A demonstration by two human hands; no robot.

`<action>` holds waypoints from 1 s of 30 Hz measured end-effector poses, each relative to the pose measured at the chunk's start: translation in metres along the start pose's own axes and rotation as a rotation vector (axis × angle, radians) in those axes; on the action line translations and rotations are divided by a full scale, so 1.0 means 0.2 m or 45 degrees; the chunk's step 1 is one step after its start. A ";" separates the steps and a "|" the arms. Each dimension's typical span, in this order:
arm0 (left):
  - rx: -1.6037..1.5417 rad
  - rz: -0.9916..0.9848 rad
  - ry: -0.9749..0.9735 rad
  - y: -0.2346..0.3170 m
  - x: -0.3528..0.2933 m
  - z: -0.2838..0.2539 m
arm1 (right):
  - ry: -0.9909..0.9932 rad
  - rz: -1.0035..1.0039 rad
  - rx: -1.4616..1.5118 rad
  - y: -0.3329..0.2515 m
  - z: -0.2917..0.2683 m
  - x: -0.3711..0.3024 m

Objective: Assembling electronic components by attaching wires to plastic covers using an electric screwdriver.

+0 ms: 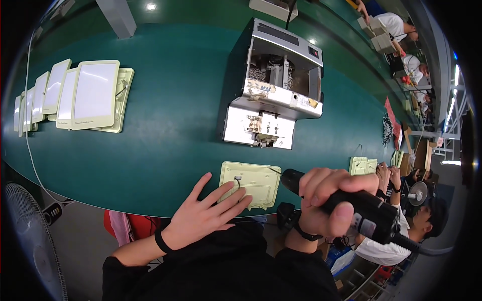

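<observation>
A pale yellow-green plastic panel (256, 180) lies back side up at the near edge of the green table (170, 125). My left hand (206, 213) rests flat with fingers spread, its fingertips on the panel's left edge. My right hand (329, 200) grips a black electric screwdriver (371, 213), whose tip points left toward the panel's right edge. A cable leaves the tool's rear at lower right.
A grey screw-feeding machine (273, 85) stands just beyond the panel. Several finished white-faced panels (95, 95) lie overlapped at far left. A fan (30, 236) stands lower left. Another person (422, 220) works at my right, others farther along the table.
</observation>
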State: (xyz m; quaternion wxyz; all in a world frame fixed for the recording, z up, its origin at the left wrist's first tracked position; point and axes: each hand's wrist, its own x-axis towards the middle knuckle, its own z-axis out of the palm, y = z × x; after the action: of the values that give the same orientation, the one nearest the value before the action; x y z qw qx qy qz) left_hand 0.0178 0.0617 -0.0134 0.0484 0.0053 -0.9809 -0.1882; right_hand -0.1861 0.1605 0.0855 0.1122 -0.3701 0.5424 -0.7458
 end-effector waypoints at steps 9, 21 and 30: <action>-0.062 -0.046 0.092 0.01 0.01 0.01 | -0.030 -0.044 -0.026 0.04 -0.01 0.01; -0.071 -0.050 0.111 0.01 0.05 0.00 | -0.014 0.002 -0.037 0.03 -0.02 0.01; -0.097 -0.001 0.149 0.05 0.11 -0.02 | -0.088 -0.133 -0.305 0.12 -0.06 0.02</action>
State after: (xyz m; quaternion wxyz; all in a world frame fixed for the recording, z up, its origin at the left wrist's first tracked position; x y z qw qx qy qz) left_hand -0.0044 0.0687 -0.0037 0.1057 0.0149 -0.9686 -0.2247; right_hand -0.2018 0.1573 0.0630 0.0467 -0.4341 0.6034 -0.6672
